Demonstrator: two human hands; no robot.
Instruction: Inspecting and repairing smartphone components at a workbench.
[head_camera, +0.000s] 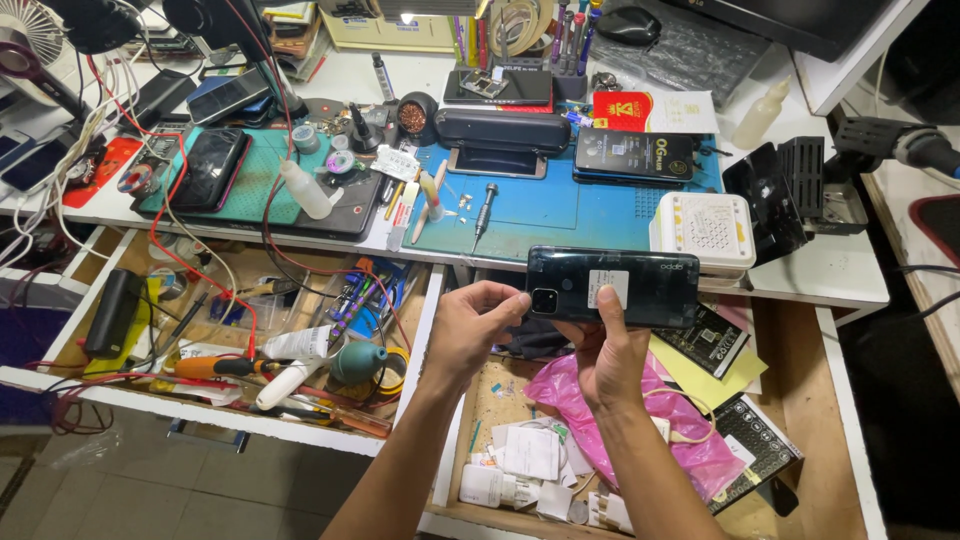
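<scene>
Together, both hands clasp a dark smartphone (612, 286) back-up over open drawers, left hand (468, 328) at its nine o'clock end, right hand (610, 358) at six o'clock beneath.

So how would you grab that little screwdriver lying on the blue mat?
Pinch the screwdriver by its dark handle, the thicker upper part, coming straight down from above. It lies flat on the blue mat with its thin tip pointing toward the desk edge, and there is open mat on both sides of the handle. Both hands, left and right, are busy holding the dark phone.
</scene>
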